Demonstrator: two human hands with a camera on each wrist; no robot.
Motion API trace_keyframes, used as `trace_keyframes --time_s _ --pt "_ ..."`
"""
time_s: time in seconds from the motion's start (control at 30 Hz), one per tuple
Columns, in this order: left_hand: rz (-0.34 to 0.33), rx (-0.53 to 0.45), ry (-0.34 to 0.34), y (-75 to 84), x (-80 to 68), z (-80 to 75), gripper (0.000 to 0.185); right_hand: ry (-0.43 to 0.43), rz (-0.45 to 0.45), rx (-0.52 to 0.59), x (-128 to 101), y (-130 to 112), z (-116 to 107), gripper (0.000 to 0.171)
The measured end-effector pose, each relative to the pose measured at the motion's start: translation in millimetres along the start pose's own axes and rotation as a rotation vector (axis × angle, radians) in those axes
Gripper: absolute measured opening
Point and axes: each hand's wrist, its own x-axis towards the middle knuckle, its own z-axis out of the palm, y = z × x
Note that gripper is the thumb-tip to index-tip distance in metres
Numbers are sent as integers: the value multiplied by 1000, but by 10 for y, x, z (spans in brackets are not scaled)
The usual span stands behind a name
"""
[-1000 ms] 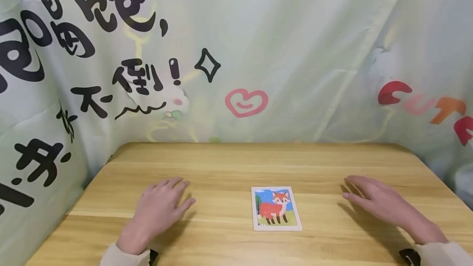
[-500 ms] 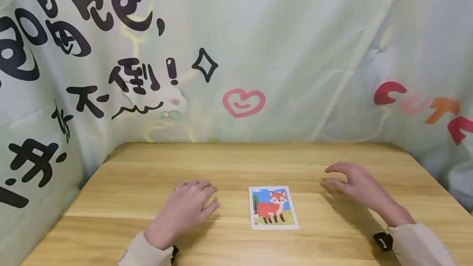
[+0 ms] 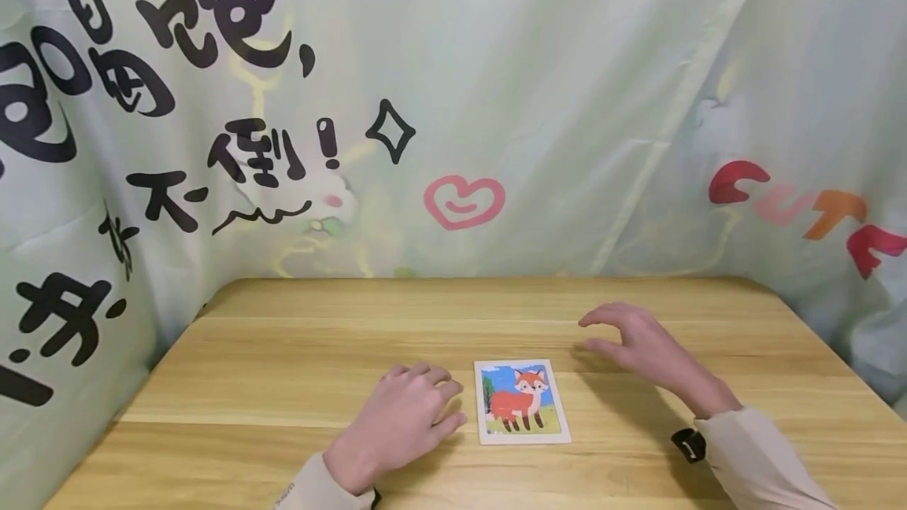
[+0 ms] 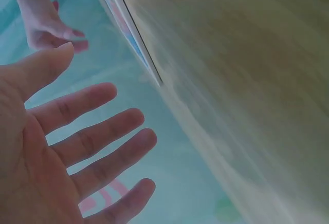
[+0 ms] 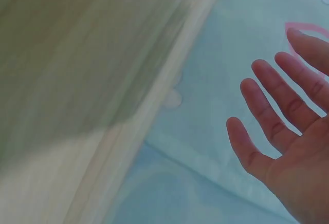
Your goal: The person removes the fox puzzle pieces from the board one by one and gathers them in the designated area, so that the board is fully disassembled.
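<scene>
A rectangular picture board (image 3: 520,404) with a white border lies flat on the wooden table. It shows an orange fox on grass under a blue sky. My left hand (image 3: 407,419) hovers just left of the board, its thumb and fingertips close to the left border. Up and to the right of the board is my right hand (image 3: 645,341), also above the table, holding nothing. Relaxed, spread fingers (image 4: 97,139) show in the left wrist view, where the board appears edge-on. In the right wrist view, the fingers (image 5: 277,88) are spread too, with nothing between them.
The wooden table (image 3: 283,337) has rounded far corners. Behind it hangs a pale green curtain (image 3: 567,101) with black lettering, a pink heart (image 3: 464,203) and colored letters. A black strap (image 3: 689,445) is at the right sleeve (image 3: 758,455).
Both hands have moved inward toward the board, the left one to the right and the right one to the left. The board stays in place on the table.
</scene>
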Motion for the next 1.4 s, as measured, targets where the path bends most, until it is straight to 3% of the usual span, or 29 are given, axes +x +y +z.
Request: trace_keyframes --time_s 0.3,0.43,0.73,0.97,1.13,1.4 --pt "9 -22 -53 134 50 -1 31 -41 41 2 145 -129 111 24" --pt "36 -29 -84 183 71 25 33 -72 -11 27 202 -146 181 24" --pt "81 -53 -223 297 125 18 58 -202 -112 76 277 -178 335 28" --pt "137 -53 -336 334 124 -8 61 -313 -181 118 348 -242 471 17" --pt "109 -70 -421 365 101 -13 65 -365 -185 139 379 -301 558 19" --pt "72 -93 -469 377 92 -18 66 -402 -214 126 452 -372 622 27"
